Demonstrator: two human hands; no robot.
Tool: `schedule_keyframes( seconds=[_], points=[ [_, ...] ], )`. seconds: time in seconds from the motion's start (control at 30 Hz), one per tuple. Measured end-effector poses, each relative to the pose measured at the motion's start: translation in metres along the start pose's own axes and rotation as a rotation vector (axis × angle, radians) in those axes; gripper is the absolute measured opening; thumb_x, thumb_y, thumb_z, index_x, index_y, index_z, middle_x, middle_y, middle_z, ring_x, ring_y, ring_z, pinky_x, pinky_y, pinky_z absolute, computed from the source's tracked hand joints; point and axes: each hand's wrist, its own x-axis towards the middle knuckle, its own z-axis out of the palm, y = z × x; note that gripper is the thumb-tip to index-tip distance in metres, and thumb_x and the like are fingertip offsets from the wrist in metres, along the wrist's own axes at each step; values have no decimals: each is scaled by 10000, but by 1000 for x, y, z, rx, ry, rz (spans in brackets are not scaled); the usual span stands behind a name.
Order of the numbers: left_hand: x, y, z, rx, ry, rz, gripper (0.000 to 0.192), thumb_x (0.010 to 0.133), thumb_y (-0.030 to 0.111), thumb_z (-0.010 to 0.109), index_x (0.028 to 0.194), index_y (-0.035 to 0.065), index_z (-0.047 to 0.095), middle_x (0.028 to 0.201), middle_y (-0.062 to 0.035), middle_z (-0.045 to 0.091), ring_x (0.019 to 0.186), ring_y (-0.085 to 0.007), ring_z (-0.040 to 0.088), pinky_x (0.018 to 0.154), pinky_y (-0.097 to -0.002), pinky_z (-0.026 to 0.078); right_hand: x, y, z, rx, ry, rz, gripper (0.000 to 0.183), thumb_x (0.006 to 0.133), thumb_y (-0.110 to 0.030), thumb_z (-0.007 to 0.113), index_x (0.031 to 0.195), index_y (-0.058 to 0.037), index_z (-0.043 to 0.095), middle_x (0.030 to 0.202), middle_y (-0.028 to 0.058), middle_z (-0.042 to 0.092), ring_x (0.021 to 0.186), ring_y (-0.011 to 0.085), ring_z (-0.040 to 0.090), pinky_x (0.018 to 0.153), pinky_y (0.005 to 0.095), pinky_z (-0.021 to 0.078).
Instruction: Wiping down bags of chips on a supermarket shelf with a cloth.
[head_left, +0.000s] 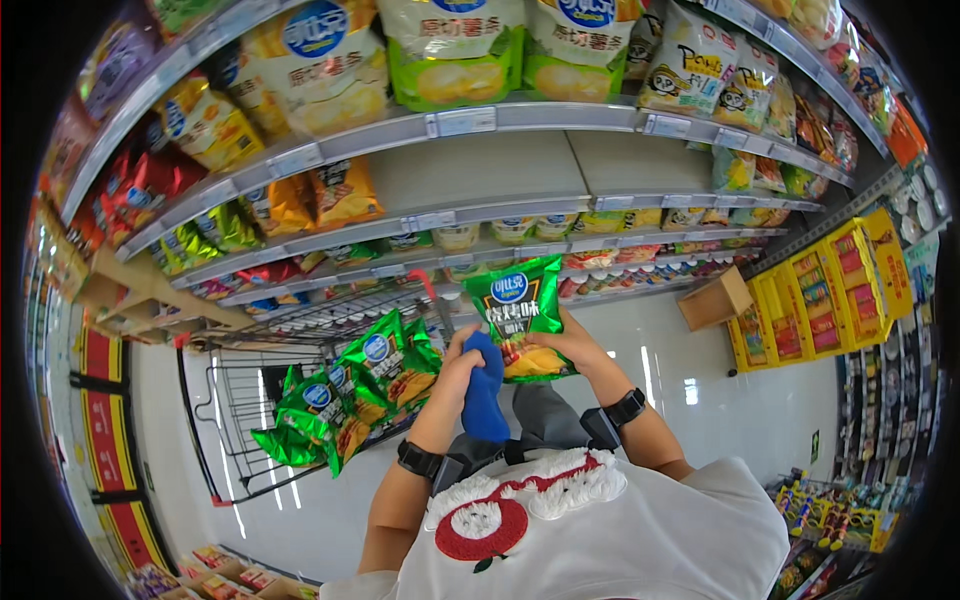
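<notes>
My right hand (562, 345) grips the right side of a green foil bag of potato chips (523, 319), held upright in front of me. My left hand (459, 367) is closed around a blue cloth (484, 390), just left of that bag. Whether its fingertips also touch the bag cannot be told. To the left, several similar green chip bags (382, 360) lie in a wire shopping cart (240, 420). Both wrists wear black bands.
Shelves with chip bags curve across the front; one shelf (480, 169) shows a bare stretch. A yellow display rack (817, 292) and an open cardboard box (715, 298) stand at the right. Cardboard trays (240, 577) with packets are at the lower left.
</notes>
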Motion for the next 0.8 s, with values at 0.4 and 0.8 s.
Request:
schedule_keyframes(
  seconds=[0.4, 0.8],
  points=[
    [126, 107, 52, 351, -264, 84, 721, 633, 54, 476, 1337, 17, 327, 983, -96, 547, 808, -143, 531, 698, -214, 431, 139, -84, -66, -297, -13, -240, 453, 733, -180, 686, 1098, 19, 505, 999, 101, 601, 905, 160, 562, 808, 287, 444],
    [175, 117, 87, 337, 51, 96, 604, 614, 132, 514, 1197, -10, 446, 855, -111, 572, 626, -151, 530, 541, -237, 437, 227, -80, -102, 66, -14, 2, 372, 769, -118, 655, 1064, 54, 506, 1023, 151, 584, 900, 214, 599, 745, 298, 507]
  ],
)
